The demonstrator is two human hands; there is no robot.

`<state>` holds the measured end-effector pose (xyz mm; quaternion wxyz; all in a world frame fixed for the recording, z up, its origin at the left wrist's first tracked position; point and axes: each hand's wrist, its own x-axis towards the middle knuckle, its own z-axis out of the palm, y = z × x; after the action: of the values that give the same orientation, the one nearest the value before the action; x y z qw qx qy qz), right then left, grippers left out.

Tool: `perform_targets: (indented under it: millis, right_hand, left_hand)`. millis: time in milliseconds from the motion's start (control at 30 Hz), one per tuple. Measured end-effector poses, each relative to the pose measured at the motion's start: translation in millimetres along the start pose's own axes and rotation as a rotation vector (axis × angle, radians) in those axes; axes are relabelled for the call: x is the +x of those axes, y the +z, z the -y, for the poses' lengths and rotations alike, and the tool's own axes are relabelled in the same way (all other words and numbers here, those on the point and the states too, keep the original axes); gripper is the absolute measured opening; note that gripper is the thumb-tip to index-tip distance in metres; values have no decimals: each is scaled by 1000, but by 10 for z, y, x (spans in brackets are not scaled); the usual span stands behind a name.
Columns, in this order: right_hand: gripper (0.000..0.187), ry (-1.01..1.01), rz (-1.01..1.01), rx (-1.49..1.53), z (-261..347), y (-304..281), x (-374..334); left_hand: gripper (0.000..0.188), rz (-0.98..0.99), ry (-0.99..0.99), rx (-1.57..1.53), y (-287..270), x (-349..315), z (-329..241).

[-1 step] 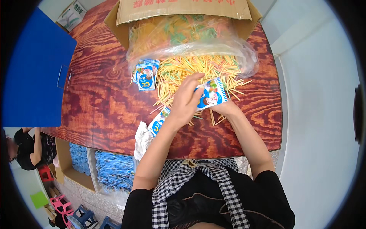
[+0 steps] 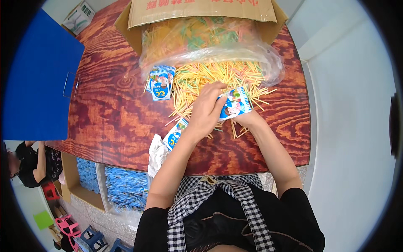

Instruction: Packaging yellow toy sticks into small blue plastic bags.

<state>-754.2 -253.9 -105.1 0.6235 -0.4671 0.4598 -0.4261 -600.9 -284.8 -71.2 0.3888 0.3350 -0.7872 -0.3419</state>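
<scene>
A small blue-and-white packet [image 2: 236,105] is held over the near side of a heap of thin, pale coloured sticks [image 2: 214,75]. My left hand [image 2: 205,111] is closed on the packet's left side, thumb against its front. My right hand [image 2: 247,119] is behind and under the same packet, which hides its fingers. Left of the heap lie several similar packets [image 2: 160,86], overlapping. Another packet [image 2: 175,133] rests beside my left forearm, next to a crumpled white cloth or tissue [image 2: 157,154].
Beyond the heap, a cardboard box [image 2: 201,11] lies with a clear plastic bag [image 2: 201,35] of sticks spilling from its mouth. Boxes of blue packets [image 2: 126,187] stand below the table's left edge. A blue panel [image 2: 42,80] blocks the far left, with another person [image 2: 33,164] nearby.
The packet between my hands has tilted slightly and its printed face has creased a little. My left fingers have shifted slightly; all else stays put.
</scene>
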Motion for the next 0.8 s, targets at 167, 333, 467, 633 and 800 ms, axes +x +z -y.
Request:
perform_targets:
  millis: [167,333,467,633,800]
  right_hand:
    - [20,160,-1,463,40,9,-43]
    - [19,315,199,753,-60,25,-46]
    - [14,131,109,755,55,92,-106]
    - [22,-125,-123,560,141,408,-56]
    - [30,-312,-462,-11,-24,675,-29]
  left_hand:
    - [27,153,-378,-434,78,32,101]
    - [34,137,-588,-1166,-48,-45,191]
    - [27,-292,-550,-1461,-109,-203,122]
    - [39,-245,-690,-1963,74,-660,147]
    - [23,-305,-744,-2077,161,-652,7]
